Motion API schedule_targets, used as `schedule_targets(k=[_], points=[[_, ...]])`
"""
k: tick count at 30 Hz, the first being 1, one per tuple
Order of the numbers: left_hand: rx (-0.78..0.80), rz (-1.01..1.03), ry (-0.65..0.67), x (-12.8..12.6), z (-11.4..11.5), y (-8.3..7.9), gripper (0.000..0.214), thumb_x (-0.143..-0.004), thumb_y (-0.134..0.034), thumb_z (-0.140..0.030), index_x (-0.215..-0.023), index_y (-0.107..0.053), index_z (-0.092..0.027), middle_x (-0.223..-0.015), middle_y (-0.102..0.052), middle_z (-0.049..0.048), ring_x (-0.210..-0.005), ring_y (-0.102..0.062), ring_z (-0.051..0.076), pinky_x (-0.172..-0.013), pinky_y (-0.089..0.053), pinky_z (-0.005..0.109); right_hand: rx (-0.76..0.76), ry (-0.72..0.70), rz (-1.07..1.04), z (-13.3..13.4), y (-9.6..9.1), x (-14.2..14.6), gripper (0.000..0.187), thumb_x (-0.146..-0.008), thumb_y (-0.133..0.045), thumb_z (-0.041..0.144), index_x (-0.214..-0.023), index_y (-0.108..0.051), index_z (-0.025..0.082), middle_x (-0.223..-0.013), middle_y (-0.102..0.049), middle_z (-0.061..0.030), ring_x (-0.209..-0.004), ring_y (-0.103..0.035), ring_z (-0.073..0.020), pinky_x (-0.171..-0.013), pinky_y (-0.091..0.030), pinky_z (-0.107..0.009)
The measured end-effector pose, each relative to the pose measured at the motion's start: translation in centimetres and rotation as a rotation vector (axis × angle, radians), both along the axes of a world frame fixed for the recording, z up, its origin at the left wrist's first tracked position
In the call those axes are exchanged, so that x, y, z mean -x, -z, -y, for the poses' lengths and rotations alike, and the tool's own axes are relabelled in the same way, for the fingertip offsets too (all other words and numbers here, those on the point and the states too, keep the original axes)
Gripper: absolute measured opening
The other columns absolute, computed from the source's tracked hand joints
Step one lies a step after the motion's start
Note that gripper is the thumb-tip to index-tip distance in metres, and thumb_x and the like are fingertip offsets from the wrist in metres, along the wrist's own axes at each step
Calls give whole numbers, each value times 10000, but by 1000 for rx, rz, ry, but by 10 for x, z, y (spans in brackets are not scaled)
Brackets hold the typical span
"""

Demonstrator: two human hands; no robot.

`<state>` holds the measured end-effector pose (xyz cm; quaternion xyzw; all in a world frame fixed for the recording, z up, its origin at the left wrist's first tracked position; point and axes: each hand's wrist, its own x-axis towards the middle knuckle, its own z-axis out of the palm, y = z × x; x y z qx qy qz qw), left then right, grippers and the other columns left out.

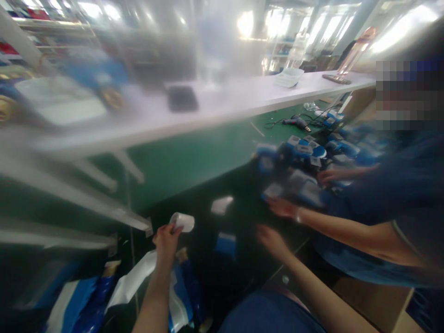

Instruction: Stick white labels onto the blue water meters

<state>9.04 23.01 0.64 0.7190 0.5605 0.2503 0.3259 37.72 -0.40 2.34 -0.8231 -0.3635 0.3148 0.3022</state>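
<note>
Roll [186,223] in your left hand [166,243], above the dark bench [248,252].
Head view: thumb and fingers pinch its left end, probably leaving its side free; your right hand [274,242] is too blurred to tell opening or hold.

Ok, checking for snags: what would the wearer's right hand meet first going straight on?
Probably the white piece on the dark surface; the right hand is blurred, so depth is unclear.

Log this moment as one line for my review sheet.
left hand: holds white roll | right hand: blurred, over dark surface | between hands: blue-and-white item | co-worker's nearer hand: at pale pack
</note>
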Motion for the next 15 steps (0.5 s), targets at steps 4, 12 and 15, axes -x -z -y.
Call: schedule_targets(k=[4, 12, 15], points=[[196, 272, 60, -40, 47, -61, 196, -672, -561, -313, -775, -634, -163, -801, -638, 54, -823, -564, 235, -774, -431, 372, -143, -125, -26, -15, -52, 36, 363, -737, -497, 376, -1037, -565, 183, -981, -610, -60, -855, -566, -189, -748, -452, -300], [478, 673, 1, -69, 114, -114, 134, -625, -626, -218, -732, -639, -139, -694, -649, 39, -695, -589, 179, -678, -473, 295, -216, -126, -98, -32, -113, 72, 364, -690, -567, 345, -1011, -581, 173, -782, -625, -26, -675, -553, -149, -623, -428, -257], [477, 675, 56, -65, 121, -106, 202, -653, -622, -239, -821, -645, -131, -804, -658, 50, -787, -594, 185, -762, -462, 312, -281, -45, -265, -35, -119, 71, 300, -719, -534, 346, -944, -611, 162, -829, -636, -39, -740, -570, -153, -666, -432, -250]])
